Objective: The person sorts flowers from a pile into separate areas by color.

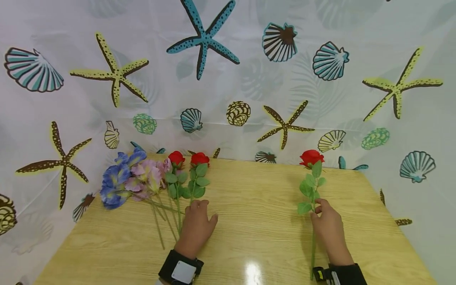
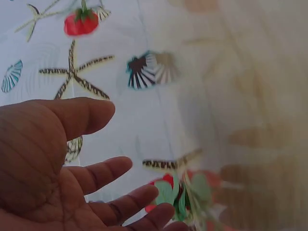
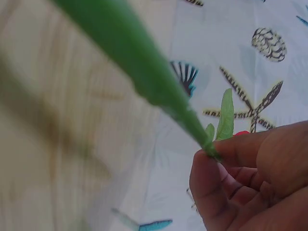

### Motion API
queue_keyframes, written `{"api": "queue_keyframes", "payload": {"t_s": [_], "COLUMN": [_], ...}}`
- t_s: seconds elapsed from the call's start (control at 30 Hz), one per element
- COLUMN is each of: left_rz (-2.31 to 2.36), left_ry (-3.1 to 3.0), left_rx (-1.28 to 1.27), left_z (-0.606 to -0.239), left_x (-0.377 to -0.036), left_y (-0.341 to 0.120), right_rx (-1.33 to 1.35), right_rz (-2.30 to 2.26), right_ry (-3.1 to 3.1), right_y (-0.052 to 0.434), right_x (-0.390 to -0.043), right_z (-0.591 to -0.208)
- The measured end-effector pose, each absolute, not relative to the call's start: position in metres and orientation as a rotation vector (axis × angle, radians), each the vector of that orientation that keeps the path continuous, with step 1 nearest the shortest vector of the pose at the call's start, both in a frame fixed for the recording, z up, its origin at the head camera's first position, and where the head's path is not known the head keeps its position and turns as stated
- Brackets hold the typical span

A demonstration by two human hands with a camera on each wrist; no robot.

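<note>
We saw the red rose [image 1: 311,157], slender-stemmed, pinched upright in the right hand [image 1: 329,227] over the glossy wood-grain table [image 1: 256,206]; the left hand [image 1: 196,227] lay spread beside ruffled flowers [image 1: 142,178], before the seashell-print curtain [image 1: 228,79].

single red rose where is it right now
In the head view the single red rose is at the right of the wooden table, its stem pinched in the right hand, apart from the left flower pile.
</note>
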State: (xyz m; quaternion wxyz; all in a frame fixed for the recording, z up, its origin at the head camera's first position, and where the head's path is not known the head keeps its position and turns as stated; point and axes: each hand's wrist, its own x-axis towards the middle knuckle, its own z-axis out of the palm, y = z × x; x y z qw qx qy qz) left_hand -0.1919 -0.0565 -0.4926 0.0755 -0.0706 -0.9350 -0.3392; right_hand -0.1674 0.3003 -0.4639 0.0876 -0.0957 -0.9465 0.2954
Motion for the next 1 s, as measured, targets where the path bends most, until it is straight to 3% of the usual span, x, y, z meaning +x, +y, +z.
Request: {"api": "queue_keyframes", "payload": {"t_s": [0.57,1.0], "left_rz": [-0.971,-0.915], "left_ry": [-2.925,-3.082], "left_rx": [-0.058,-0.058], "left_z": [-0.476,-0.470], "left_x": [-0.195,-0.193], "left_y": [-0.094,-0.105], "right_rx": [-0.253,-0.231], "right_rz": [0.437,0.240], "right_ry": [-3.020,-3.187], "right_y": [0.410,0.447], "right_x": [-0.177,-0.174], "right_z": [-0.440,-0.449]}}
